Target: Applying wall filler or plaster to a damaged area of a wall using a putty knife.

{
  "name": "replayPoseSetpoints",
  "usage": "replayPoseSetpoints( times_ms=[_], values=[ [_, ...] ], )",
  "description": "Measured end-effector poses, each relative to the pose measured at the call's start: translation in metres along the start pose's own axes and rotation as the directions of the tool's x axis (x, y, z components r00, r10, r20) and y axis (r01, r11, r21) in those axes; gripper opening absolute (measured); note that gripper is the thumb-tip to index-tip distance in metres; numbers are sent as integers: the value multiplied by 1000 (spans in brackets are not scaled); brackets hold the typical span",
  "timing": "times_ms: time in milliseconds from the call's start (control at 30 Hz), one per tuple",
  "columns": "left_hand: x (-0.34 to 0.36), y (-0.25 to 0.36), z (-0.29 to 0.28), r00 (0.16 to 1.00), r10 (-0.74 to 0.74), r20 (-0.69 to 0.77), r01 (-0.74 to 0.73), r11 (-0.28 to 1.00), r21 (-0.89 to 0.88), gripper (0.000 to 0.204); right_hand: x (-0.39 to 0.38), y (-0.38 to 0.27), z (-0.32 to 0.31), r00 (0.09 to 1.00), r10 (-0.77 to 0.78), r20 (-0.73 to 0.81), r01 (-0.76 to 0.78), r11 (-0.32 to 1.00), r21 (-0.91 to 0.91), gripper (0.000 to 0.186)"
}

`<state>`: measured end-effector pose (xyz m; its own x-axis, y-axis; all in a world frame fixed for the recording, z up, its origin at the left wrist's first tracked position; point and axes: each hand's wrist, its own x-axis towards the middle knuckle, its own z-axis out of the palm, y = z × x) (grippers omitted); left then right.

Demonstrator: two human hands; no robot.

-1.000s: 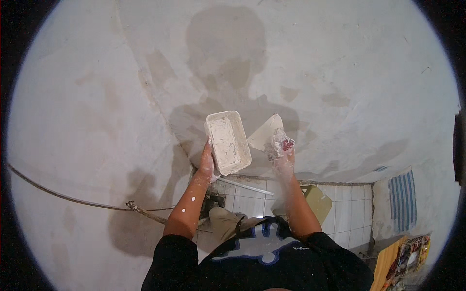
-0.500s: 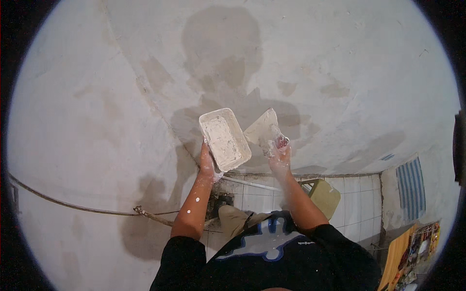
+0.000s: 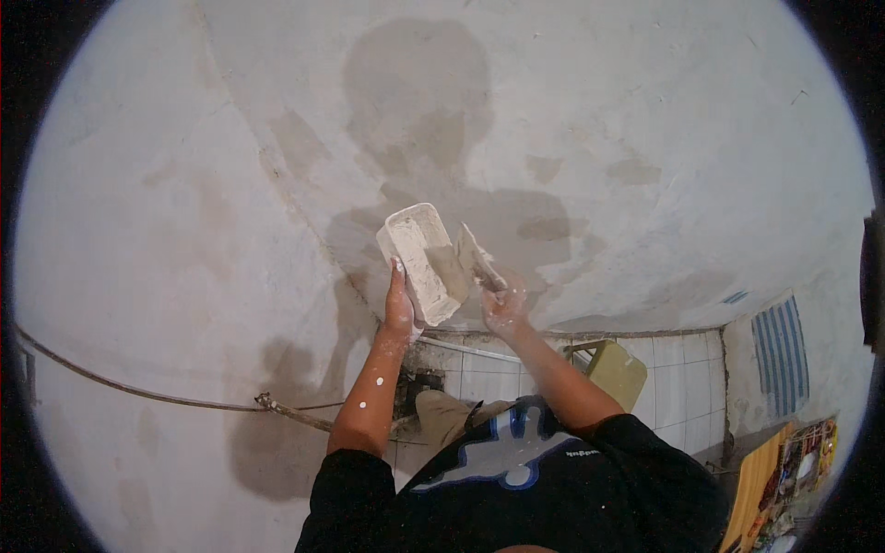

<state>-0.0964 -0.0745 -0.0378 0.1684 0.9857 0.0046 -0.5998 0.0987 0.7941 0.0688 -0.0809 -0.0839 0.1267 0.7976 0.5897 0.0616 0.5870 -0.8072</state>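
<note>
Along the left edge of a pale-smeared tub [image 3: 430,226], the left hand [image 3: 400,313] curls, thumb up its side, forearm raised, holding it tilted; beside the tub's right edge, the right hand [image 3: 504,309] grips a scraper [image 3: 474,256], blade nearly edge-on.

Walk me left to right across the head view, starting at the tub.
Putty-coated tub → scraper → right hand → olive-green seat → blue-striped cloth.
</note>
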Motion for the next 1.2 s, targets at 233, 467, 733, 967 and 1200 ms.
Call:
replayPoseSetpoints(
  times_ms=[233, 467, 733, 967, 1200],
  values=[
    [12, -12, -29, 998, 59, 28, -60, 998, 7, 62, -10, 11, 15, 975, -205, 82, 220, 874, -433, 32],
    [12, -9, -38, 999, 11, 30, -12, 1000, 29, 63, -9, 2, 19, 978, 10, 209, 123, 780, -613, 32],
    [3, -4, -35, 998, 62, -19, -62, 997, 35, 63, 19, -6, -2, 803, 524, 284, -226, 709, -668, 28],
    [7, -17, -31, 994, 69, -85, -70, 997, -13, 66, 20, -12, -24, 847, 492, -202, -460, 868, 186, 25],
    [14, -21, -45, 990, 38, -134, -35, 999, 26, 64, 6, 0, -1, 789, 608, -90, -511, 730, 453, 29]
  ],
)
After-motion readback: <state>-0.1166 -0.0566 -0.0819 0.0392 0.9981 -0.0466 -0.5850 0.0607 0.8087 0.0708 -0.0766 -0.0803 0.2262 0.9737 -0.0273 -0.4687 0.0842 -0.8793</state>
